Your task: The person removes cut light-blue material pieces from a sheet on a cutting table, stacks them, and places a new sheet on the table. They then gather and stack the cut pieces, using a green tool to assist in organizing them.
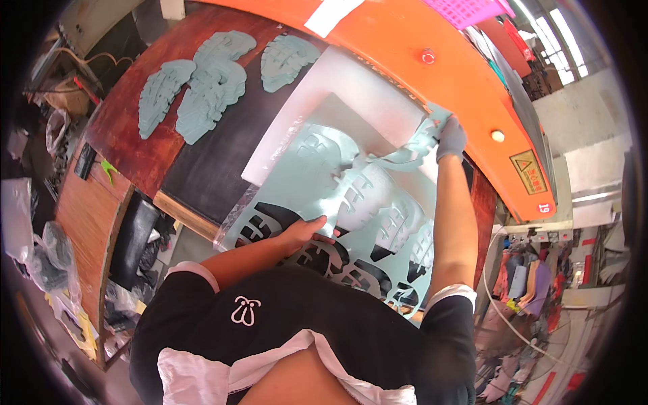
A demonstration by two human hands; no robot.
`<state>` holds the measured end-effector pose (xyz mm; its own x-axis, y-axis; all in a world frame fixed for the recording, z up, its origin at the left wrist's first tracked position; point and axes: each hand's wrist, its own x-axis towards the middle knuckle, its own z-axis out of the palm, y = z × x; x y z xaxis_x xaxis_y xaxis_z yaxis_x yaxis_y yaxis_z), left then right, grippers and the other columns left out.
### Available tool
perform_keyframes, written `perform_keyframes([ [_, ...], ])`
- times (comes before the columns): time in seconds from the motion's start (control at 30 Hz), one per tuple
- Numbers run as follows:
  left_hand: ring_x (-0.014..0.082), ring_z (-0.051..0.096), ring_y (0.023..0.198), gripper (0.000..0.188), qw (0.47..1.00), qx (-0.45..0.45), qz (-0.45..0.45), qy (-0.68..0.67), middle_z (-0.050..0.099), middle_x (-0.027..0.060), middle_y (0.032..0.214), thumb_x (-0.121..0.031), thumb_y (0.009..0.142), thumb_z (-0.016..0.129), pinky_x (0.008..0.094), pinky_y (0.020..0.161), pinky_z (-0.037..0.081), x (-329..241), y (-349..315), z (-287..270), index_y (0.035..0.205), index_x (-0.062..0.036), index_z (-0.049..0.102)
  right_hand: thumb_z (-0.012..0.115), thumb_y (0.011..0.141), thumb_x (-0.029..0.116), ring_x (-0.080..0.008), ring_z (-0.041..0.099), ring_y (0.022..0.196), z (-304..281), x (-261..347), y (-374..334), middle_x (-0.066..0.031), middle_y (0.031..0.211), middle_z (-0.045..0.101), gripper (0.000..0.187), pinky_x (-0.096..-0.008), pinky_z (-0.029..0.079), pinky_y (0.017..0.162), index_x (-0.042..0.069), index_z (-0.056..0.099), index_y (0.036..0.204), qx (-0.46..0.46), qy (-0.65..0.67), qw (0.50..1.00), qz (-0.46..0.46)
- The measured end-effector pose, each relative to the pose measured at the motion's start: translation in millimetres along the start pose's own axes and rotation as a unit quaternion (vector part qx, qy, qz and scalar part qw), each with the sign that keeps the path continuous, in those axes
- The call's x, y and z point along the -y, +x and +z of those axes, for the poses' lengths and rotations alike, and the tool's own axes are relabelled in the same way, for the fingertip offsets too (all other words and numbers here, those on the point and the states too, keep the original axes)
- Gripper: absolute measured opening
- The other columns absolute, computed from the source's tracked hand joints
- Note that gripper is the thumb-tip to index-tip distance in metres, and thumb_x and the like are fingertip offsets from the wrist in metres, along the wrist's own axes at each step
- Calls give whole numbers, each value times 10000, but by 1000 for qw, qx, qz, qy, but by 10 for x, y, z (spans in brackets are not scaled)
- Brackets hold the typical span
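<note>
A pale green sheet (283, 179) with several shoe-part-shaped cutouts lies across the work surface in front of me, its near part over black material. My left hand (304, 233), bare, is closed on the sheet's web between cutouts, thumb and fingers close together. At the far right, my right hand (452, 140) in a grey glove grips a raised, bent strip of the same sheet beside the orange machine. Its fingertips are partly hidden. Through the cutouts I see white and black surfaces below.
Stacks of pale green cut pieces (212, 88) lie at the far left on a reddish-brown board (121, 108). An orange machine beam (398, 44) with a red button (427, 56) spans the far side. A wooden side table (91, 229) stands left; hanging coloured pieces (526, 280) are at right.
</note>
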<state>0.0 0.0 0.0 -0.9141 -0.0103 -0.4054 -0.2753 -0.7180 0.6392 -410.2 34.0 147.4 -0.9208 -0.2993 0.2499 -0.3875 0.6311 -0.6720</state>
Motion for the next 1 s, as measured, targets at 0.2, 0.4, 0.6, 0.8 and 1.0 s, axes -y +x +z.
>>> perform_keyframes([
  [0.2,196,592,937,348,997,-36,-5,-62,610,70,1073,-296,958,417,315,770,435,25,-24,29,1199,-56,492,513,843,252,-185,603,699,-388,770,524,-98,747,606,268,-342,496,646,1,602,876,-86,357,928,62],
  [0.4,168,561,911,255,965,-242,61,-80,597,53,1025,-239,938,460,313,788,431,4,-322,-16,1109,-61,524,495,904,292,-165,479,631,64,1045,-646,-62,670,521,301,-329,397,587,25,570,787,39,126,939,-318],
  [0.6,214,479,1089,325,942,-101,165,-276,535,58,1167,-348,946,401,390,923,346,-35,-368,-240,1119,-108,533,635,740,159,-277,559,703,945,657,-2813,-102,803,584,346,-368,478,613,70,583,1070,269,78,849,-448],
  [0.8,203,494,1069,369,944,-107,185,-253,525,69,1180,-361,958,378,384,904,373,-5,-261,-243,1166,-94,524,653,751,195,-305,548,697,823,593,-2806,-103,818,566,252,-376,468,650,81,571,960,275,87,814,-503],
  [1.0,148,533,835,372,979,-178,103,-8,564,54,1043,-365,946,412,307,742,449,-291,-582,-179,1116,-58,537,559,871,181,-250,556,699,760,772,-2466,-117,800,586,269,-314,469,625,66,590,1112,393,187,885,-168],
])
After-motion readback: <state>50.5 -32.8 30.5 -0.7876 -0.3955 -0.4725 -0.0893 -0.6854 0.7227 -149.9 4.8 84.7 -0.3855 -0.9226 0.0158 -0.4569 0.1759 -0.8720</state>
